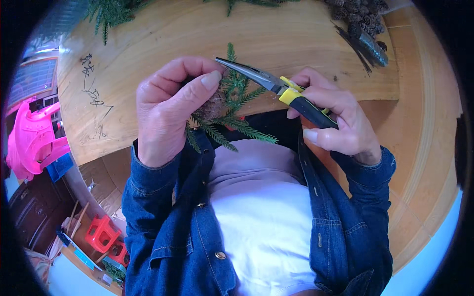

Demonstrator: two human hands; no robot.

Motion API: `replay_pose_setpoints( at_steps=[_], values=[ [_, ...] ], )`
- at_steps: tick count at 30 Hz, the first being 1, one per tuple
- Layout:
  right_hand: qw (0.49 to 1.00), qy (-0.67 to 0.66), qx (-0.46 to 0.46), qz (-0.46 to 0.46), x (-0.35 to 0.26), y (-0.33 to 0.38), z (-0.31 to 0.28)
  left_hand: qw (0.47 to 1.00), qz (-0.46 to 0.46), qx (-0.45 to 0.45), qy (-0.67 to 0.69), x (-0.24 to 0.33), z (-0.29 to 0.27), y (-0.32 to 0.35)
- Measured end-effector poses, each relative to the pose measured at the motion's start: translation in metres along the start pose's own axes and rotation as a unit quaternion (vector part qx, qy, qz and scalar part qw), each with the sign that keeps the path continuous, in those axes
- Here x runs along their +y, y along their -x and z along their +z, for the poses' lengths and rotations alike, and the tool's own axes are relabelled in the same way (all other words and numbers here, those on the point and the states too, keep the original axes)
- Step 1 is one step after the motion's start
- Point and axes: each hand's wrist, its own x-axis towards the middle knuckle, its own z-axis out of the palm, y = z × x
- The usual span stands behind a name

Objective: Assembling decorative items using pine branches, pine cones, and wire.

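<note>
In my left hand (170, 101), closed with thumb and forefinger pinched, is a green fir sprig (237, 96) with several needled branches. A brown, rough, roundish clump (212, 107) sits among the branches behind my thumb, partly hidden; I cannot tell whether it is a pine cone. My right hand (335, 111) is wrapped round the yellow and black handles of needle-nose pliers (261, 78). Their jaws point left, and the tips are close to my left fingertips, above the sprig. Whether the jaws grip anything is too small to tell.
On the wooden table (163, 34), pine cones (363, 12) are heaped at the far right beside thin dark wires (353, 49) and a silvery bundle (370, 49). More green sprigs (111, 15) lie at the far left. Pink plastic seat (37, 138) and red stools (102, 234) stand left.
</note>
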Motion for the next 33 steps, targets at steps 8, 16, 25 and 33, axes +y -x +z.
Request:
replay_pose_setpoints(
  at_steps=[8,16,25,33],
  values=[
    [1.000,0.010,-0.001,0.006,-0.0015,-0.0025,0.0025,0.999,-0.038,-0.005,-0.030,-0.0011,0.0011,-0.0026],
    [1.000,0.025,-0.001,0.005,-0.0041,-0.0058,0.0024,0.999,-0.039,0.019,0.000,-0.0063,0.0006,-0.0025],
    [1.000,0.016,-0.016,0.003,0.0003,-0.0069,-0.0005,0.999,-0.007,0.014,0.042,-0.0053,-0.0005,-0.0017],
    [0.999,0.046,-0.015,-0.022,-0.0002,-0.0071,0.0023,0.998,-0.018,0.001,0.060,-0.0043,-0.0044,-0.0016]
  ],
)
